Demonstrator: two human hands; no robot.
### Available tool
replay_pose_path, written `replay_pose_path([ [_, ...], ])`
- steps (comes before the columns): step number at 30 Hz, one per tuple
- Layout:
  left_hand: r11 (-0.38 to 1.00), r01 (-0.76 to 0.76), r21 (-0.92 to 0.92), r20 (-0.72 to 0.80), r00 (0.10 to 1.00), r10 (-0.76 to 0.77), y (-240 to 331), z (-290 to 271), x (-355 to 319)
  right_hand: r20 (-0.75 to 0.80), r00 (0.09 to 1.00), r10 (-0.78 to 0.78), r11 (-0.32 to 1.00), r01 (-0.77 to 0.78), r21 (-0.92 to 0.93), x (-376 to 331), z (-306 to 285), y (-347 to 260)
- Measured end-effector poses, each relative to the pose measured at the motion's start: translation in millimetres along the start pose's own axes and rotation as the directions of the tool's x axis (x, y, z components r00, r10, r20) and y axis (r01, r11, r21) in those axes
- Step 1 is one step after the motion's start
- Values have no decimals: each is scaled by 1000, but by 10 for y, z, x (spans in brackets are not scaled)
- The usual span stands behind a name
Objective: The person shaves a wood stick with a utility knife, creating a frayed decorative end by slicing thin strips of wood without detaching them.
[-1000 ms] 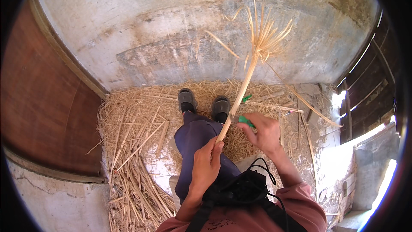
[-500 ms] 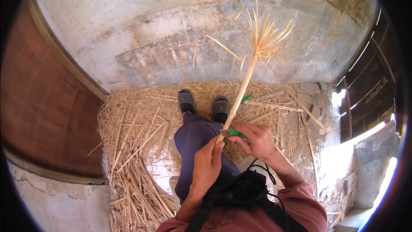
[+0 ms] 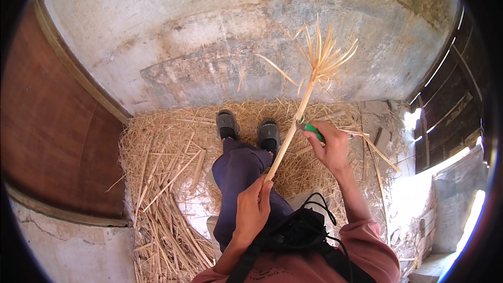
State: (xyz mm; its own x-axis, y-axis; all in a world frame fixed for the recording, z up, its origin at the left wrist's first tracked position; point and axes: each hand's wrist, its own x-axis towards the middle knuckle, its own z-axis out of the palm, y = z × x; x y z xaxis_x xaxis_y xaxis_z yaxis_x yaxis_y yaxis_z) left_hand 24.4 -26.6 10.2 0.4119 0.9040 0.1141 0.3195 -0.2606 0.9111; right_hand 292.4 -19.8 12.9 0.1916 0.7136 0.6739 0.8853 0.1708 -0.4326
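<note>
A long pale wooden stick (image 3: 283, 149) slants up and away from my lap. Its far end fans out into a tuft of thin curled shavings (image 3: 323, 57), and one longer strip curls off to the left. Low on the near end of the stick, my left hand (image 3: 252, 210) is closed around it. Farther up the shaft, my right hand (image 3: 330, 145) grips a green-handled knife (image 3: 313, 130). The knife's short blade lies against the stick, a little below the tuft.
Straw-like shavings (image 3: 293, 183) cover the floor around my dark shoes (image 3: 227, 124). A heap of split sticks (image 3: 167, 230) lies at the lower left. Ahead rises a stained wall (image 3: 209, 36); a brown door panel (image 3: 57, 120) stands left, dark wooden boards (image 3: 450, 94) right.
My right hand and the knife have moved up along the stick, away from my left hand. The tufted end has dipped slightly. My left hand keeps its hold.
</note>
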Motion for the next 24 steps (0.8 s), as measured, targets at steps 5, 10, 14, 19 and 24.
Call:
replay_pose_path([
  [5, 1000, -4, 11, 8, 1000, 4, -43, -6, -25, -3, 1000, 23, 1000, -23, 13, 11, 33, 85],
  [10, 999, 29, -29, 48, 998, -28, -143, -10, -163, -56, 984, 169, 981, -173, -87, 150, -16, 305],
  [14, 995, 103, -14, 119, 988, -101, -205, -2, -248, -115, 979, 170, 985, -173, -16, 174, -38, 462],
  [19, 992, 71, -102, 143, 988, -56, -280, 26, -217, -74, 951, 300, 954, -298, 30, -12, 6, 329],
  [24, 967, 106, -231, 182, 981, -64, -403, 3, -128, 32, 966, 256, 960, -258, 106, -173, 7, 142],
])
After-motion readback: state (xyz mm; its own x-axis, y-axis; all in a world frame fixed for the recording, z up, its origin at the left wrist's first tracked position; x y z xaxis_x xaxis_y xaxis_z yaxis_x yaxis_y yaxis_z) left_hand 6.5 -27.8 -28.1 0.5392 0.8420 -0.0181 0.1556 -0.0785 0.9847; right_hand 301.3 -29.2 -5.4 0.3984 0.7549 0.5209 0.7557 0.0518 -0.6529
